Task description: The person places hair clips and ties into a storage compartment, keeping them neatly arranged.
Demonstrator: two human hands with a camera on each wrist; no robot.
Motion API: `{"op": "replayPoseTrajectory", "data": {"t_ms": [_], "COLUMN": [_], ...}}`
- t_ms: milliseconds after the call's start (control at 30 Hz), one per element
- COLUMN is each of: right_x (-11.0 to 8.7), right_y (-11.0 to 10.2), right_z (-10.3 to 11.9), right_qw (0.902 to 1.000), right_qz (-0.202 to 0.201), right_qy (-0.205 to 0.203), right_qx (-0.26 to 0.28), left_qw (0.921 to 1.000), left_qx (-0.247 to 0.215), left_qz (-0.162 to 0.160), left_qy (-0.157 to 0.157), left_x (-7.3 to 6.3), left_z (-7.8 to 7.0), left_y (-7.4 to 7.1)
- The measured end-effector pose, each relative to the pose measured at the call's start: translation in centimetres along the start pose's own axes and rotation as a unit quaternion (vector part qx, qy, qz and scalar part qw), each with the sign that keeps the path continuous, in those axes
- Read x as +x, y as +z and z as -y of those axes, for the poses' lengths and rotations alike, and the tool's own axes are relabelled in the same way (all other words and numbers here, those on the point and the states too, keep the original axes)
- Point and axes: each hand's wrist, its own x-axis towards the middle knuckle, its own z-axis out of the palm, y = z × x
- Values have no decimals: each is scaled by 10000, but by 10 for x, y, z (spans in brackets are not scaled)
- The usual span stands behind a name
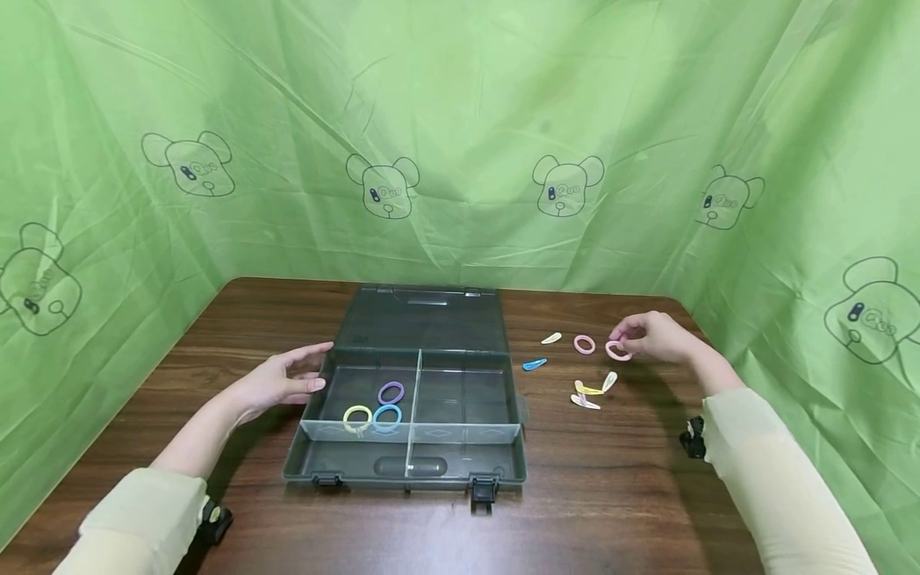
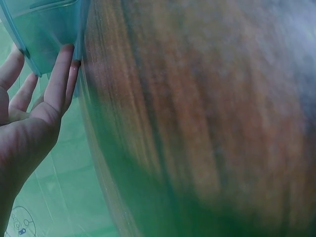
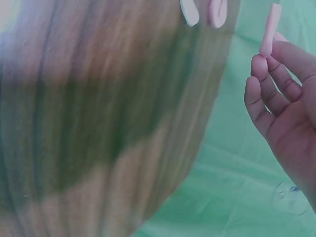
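Note:
My right hand (image 1: 656,337) pinches a light pink hair tie (image 1: 610,350) between thumb and fingers, at the table's right side. In the right wrist view, the hair tie (image 3: 269,30) shows edge-on above the fingertips. A second pink hair tie (image 1: 584,345) lies just left of that hand. My left hand (image 1: 276,383) has its extended fingers against the left wall of a dark see-through divided box (image 1: 463,399), whose lid (image 1: 424,319) lies back. Inside the back left compartment are a purple hair tie (image 1: 391,393), a yellow one (image 1: 346,419) and a blue one (image 1: 387,429).
Right of the box lie a blue snap clip (image 1: 534,365) and a cream clip (image 1: 551,339). Nearer the front is a small group of clips (image 1: 591,391), pale, yellow and pink. Green cloth (image 1: 474,200) with bear drawings surrounds the wooden table (image 1: 589,495).

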Motion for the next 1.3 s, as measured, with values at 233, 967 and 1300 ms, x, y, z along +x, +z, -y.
{"op": "replayPoseTrajectory", "data": {"t_ms": [233,967,1300], "right_x": [3,10,19], "right_y": [-9,-11,-4], "right_z": [35,138,187], "right_qw": [9994,9948,9914], "right_qz": [-66,-576,-764], "right_qy": [-215,-821,-1043], "right_qx": [-250,-200,179], "left_qw": [10000,10000,9999], "left_qx": [10,0,-134], "left_qz": [30,86,92], "left_qy": [9,33,41], "left_x": [3,3,-4], "left_z": [0,-2,-1], "left_y": [-1,0,0]}}
